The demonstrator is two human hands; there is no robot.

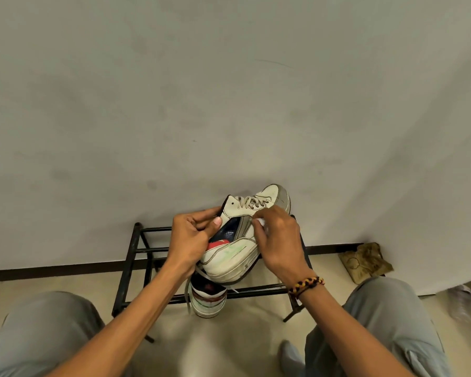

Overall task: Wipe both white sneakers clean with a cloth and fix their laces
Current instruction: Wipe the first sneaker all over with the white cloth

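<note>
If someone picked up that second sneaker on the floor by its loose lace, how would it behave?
The second sneaker would probably dangle and swing, since its lace hangs limp and floppy. The shoe itself looks stiff: the matching held sneaker keeps its shape in the left hand.

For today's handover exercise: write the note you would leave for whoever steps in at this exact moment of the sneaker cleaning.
Left hand grips the raised white sneaker at its collar. Right hand holds a white cloth against that sneaker's side.
The second sneaker sits below on the black metal shoe rack, a lace hanging loose.
Done: nothing clearly finished; green marks remain near the raised sneaker's heel.
Left: finish wiping it, wipe the second, fix both sets of laces.
</note>
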